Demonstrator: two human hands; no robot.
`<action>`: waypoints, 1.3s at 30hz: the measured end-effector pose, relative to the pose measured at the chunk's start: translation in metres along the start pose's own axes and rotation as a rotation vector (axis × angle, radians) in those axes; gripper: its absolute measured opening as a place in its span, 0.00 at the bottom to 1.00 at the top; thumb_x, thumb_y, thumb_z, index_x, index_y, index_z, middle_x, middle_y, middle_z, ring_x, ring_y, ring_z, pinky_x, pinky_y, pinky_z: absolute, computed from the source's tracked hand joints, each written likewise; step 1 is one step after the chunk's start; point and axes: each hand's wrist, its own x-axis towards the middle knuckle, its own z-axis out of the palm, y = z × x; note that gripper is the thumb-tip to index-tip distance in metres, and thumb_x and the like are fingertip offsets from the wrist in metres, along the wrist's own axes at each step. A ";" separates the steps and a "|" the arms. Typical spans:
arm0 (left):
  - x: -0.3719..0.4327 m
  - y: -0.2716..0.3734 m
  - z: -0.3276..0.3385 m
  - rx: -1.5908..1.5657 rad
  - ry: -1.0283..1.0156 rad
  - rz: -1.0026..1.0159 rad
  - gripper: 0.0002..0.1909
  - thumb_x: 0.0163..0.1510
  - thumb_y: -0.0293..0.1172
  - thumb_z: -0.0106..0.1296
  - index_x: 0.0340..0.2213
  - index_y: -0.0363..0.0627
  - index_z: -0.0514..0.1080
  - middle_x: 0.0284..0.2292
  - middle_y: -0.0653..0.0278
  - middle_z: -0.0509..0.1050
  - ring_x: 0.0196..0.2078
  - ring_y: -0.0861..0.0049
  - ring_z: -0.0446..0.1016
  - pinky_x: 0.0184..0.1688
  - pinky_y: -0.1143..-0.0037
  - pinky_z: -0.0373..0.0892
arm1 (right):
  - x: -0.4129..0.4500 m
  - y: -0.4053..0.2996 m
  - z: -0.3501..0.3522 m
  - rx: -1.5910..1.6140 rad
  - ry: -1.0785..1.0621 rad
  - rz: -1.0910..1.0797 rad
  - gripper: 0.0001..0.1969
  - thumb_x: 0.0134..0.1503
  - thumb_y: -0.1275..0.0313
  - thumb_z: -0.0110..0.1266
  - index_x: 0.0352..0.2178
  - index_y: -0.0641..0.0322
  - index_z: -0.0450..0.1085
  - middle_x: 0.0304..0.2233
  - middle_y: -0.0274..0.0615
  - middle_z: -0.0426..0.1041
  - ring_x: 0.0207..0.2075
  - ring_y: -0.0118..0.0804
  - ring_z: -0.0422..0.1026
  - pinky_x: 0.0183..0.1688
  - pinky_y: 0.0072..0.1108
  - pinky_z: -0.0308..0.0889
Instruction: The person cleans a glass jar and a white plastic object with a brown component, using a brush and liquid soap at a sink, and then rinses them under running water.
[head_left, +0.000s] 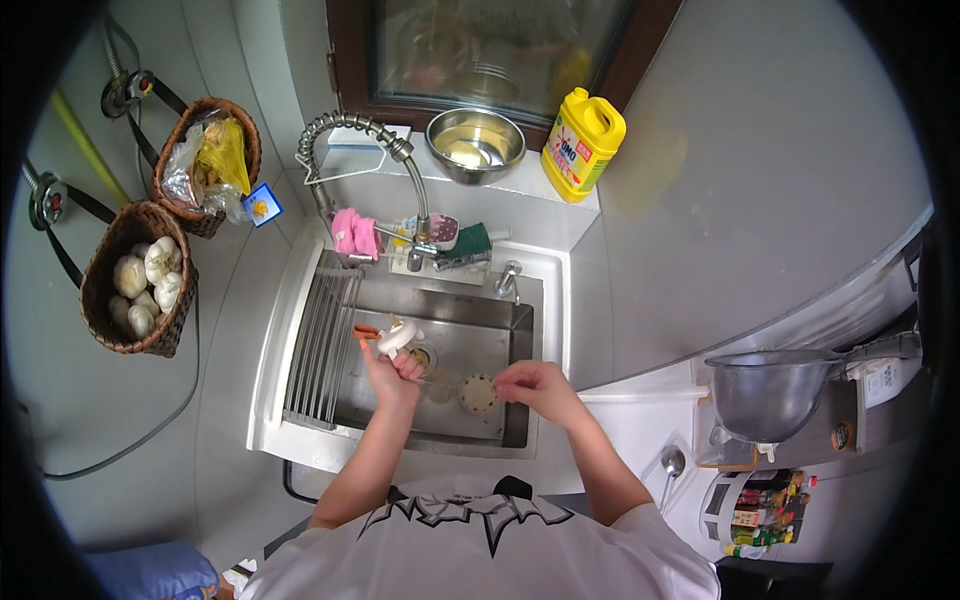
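Over the steel sink basin (480, 345), my left hand (394, 375) grips a small white plastic part (397, 337) with an orange-red piece (366, 331) at its left end. What device the part belongs to, I cannot tell. To the right, my right hand (536, 386) has its thumb and fingertips pinched together beside a round pale disc (478, 394) with dark marks around its rim. Whether the fingers touch or hold the disc is unclear. The drain (424, 358) shows just behind my left fingers.
A roll-up rack (322, 345) covers the basin's left side. Behind stand a spring faucet (420, 187), a pink cloth (355, 234), a green scouring sponge (469, 246), a steel bowl (475, 146) and a yellow detergent jug (581, 146). A garlic basket (180, 330) hangs left.
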 end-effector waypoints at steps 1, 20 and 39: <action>0.002 -0.001 0.001 -0.049 0.011 -0.015 0.30 0.52 0.62 0.30 0.28 0.43 0.63 0.11 0.75 0.49 0.12 0.85 0.45 0.15 0.82 0.44 | 0.001 0.006 0.005 -0.006 0.005 0.000 0.12 0.54 0.70 0.47 0.36 0.69 0.68 0.25 0.43 0.73 0.25 0.31 0.71 0.29 0.21 0.66; 0.009 0.016 -0.034 0.602 0.005 0.256 0.24 0.57 0.56 0.26 0.21 0.50 0.59 0.11 0.76 0.54 0.11 0.89 0.48 0.13 0.84 0.44 | 0.211 -0.242 -0.194 -0.890 1.391 -0.686 0.13 0.57 0.70 0.35 0.26 0.67 0.65 0.24 0.51 0.71 0.28 0.50 0.70 0.32 0.32 0.64; 0.018 0.024 -0.077 0.731 0.143 0.139 0.28 0.57 0.54 0.25 0.14 0.47 0.59 0.09 0.73 0.56 0.10 0.87 0.50 0.13 0.82 0.46 | 0.270 -0.289 -0.236 -1.292 1.269 -0.477 0.17 0.56 0.66 0.35 0.26 0.71 0.66 0.27 0.63 0.69 0.33 0.61 0.68 0.37 0.40 0.63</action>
